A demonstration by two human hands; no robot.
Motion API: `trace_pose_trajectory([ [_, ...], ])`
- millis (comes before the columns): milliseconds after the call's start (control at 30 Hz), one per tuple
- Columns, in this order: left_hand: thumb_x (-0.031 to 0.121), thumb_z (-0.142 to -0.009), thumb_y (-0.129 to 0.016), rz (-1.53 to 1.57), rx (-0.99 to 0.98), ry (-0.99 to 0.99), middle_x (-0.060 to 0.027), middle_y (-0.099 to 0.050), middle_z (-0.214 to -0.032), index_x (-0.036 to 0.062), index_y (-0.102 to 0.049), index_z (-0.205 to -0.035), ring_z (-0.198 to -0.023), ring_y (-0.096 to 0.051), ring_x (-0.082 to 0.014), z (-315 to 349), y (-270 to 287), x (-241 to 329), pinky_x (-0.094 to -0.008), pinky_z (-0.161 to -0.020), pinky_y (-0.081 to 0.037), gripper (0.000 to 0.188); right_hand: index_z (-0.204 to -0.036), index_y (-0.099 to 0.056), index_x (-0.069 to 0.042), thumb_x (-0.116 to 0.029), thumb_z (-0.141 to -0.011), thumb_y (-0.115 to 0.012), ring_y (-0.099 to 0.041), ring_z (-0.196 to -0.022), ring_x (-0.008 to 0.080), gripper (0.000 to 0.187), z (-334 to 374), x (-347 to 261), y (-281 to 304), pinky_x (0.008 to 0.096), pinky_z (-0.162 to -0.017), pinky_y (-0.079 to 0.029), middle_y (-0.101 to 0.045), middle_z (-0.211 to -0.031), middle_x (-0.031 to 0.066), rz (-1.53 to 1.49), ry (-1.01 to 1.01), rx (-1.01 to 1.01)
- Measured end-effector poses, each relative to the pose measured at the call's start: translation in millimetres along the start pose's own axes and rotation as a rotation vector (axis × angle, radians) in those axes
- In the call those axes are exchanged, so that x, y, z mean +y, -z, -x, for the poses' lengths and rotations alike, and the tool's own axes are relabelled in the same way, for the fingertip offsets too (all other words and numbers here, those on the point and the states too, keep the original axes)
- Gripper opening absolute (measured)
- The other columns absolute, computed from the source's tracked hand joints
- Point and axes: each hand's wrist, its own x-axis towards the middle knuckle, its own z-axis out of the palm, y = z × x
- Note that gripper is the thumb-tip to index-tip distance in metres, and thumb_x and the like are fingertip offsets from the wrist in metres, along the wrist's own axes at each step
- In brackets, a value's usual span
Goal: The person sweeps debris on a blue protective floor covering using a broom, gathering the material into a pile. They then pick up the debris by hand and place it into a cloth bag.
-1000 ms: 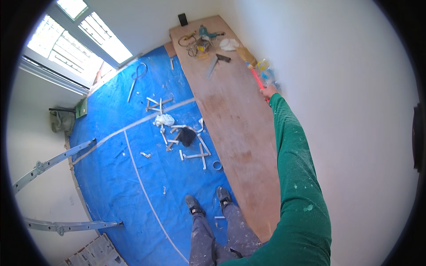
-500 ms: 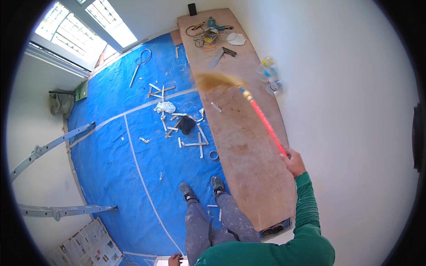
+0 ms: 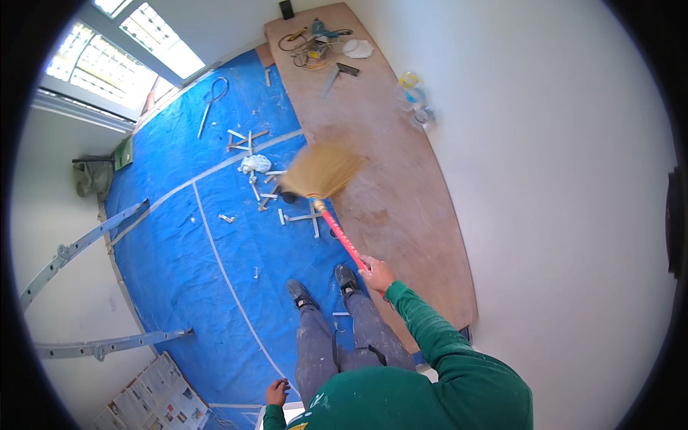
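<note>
one blue sheet [image 3: 165, 272], laid over the floor, wrinkled, crossed by pale lines. one long brown surface [image 3: 408, 222], beside it on my right, along the white wall. two grey metal legs [image 3: 107, 225], reaching in from the left onto the sheet. one broom [image 3: 337, 228], red handle, tan bristles; head spread across the near-left edge of the surface, partly over the sheet, blurred; contact below it i cannot tell. one green drill [image 3: 319, 29], at the far end of the surface, among cords. one square [image 3: 348, 69], dark handle, pale blade, nearer me than the drill. my right hand [image 3: 378, 274], closed round the handle's near end, above the surface's left edge. my left hand [image 3: 277, 392], low by my leg, fingers bent; whether it grips anything i cannot tell. one white crumpled bundle [image 3: 254, 164], on the sheet, left of the bristles. several pale strips [image 3: 315, 227], scattered about the bundle and broom head.
</note>
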Motion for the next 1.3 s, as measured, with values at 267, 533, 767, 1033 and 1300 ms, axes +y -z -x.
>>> trace_pose_trajectory([
  [267, 0.014, -0.095, -0.051, -0.05, -0.099, -0.086, -0.0086, -0.07, -0.101, 0.0027, -0.067, -0.111, -0.088, -0.07, -0.0218, -42, -2, -4, -0.0353, -0.066, -0.054, 0.026, -0.129, -0.062, -0.001, -0.024, -0.088, -0.069, -0.069, -0.092, 0.023, 0.047, 138, -25, 204, 0.0376, -0.081, -0.053, -0.071, -0.107, 0.0202, -0.059, -0.258, 0.143],
  [533, 0.014, -0.094, -0.051, -0.059, -0.088, -0.159, -0.0084, -0.07, -0.104, 0.0024, -0.068, -0.11, -0.093, -0.07, -0.0211, -50, -5, 31, -0.0333, -0.069, -0.054, 0.026, -0.131, -0.056, -0.001, -0.023, -0.081, -0.074, -0.066, -0.1, 0.043, 0.058, 101, 108, 104, 0.0475, -0.084, -0.054, -0.067, -0.11, 0.0295, 0.094, -0.239, 0.482],
  [767, 0.015, -0.094, -0.051, -0.138, -0.108, -0.16, -0.0068, -0.069, -0.103, 0.0041, -0.067, -0.112, -0.092, -0.07, -0.02, -48, -5, 46, -0.0336, -0.069, -0.054, 0.027, -0.134, -0.053, 0.003, -0.019, -0.079, -0.074, -0.068, -0.102, 0.0375, 0.062, 150, 13, -63, 0.0427, -0.089, -0.053, -0.066, -0.115, 0.0278, -0.169, -0.144, -0.099],
  [1033, 0.017, -0.097, -0.05, -0.196, -0.162, -0.239, -0.0069, -0.068, -0.109, 0.0037, -0.064, -0.119, -0.096, -0.068, -0.0201, -71, 15, 53, -0.0345, -0.07, -0.053, 0.029, -0.146, -0.047, -0.005, -0.012, -0.088, -0.067, -0.055, -0.066, 0.0069, 0.061, 274, -40, 167, 0.0237, -0.052, -0.047, -0.066, -0.099, 0.0062, -0.577, -0.455, -0.073],
  [1300, 0.016, -0.097, -0.05, -0.232, -0.19, -0.283, -0.007, -0.07, -0.106, 0.0031, -0.066, -0.115, -0.093, -0.069, -0.0198, -70, 13, 67, -0.0326, -0.068, -0.054, 0.028, -0.133, -0.055, 0.002, -0.012, -0.085, -0.068, -0.068, -0.085, 0.0241, 0.052, 288, 100, 102, 0.0387, -0.074, -0.055, -0.071, -0.103, 0.0168, -0.183, -0.418, 0.476],
])
